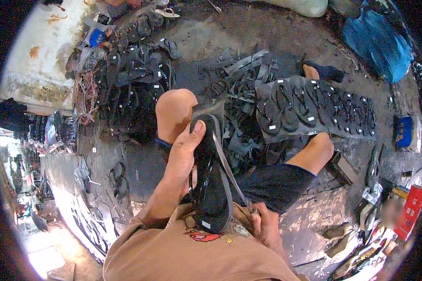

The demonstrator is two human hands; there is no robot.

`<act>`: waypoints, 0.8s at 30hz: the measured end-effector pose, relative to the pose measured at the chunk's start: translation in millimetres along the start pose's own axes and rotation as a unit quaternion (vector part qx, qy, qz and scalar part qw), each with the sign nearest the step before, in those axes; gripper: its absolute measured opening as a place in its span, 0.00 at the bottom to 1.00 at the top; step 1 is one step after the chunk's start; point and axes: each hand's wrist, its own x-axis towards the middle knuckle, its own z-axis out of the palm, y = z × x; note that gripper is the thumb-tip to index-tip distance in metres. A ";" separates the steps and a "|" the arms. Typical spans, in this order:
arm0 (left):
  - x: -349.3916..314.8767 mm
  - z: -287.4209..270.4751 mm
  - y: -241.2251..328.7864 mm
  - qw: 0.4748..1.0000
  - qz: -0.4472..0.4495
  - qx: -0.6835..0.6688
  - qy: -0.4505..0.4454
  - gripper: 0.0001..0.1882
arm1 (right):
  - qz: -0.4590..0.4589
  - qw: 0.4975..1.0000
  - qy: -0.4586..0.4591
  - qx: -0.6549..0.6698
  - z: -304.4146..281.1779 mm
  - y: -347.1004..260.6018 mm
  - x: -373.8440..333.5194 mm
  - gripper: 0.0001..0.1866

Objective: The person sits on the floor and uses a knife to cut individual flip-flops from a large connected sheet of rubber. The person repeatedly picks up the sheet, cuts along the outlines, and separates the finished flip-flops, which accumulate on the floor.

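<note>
Upright in front of my chest is a black flip-flop (pixel 210 199) with glossy straps and a small white label at its lower end. My left hand (pixel 185 147) is closed around its upper part, with the thumb pressed on the black surface. A thin grey strip (pixel 228 171) runs from near the top of the sole's right edge down to my right hand (pixel 266 225). The fingers of that hand are closed on the strip's lower end; whether they also hold a small tool, I cannot tell.
Beyond my legs lies a heap of dark offcuts (pixel 241 117). A dark sheet (pixel 368 136) with rows of flip-flops is at the right, and piled flip-flops (pixel 131 93) are at the left. A blue bag (pixel 377 44) lies far right, a red box (pixel 411 210) near right.
</note>
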 end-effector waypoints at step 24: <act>30.8 -16.1 13.0 0.969 -0.090 0.193 -0.126 0.35 | -0.057 0.925 -0.354 -0.128 -106.0 -126.6 272.2 0.30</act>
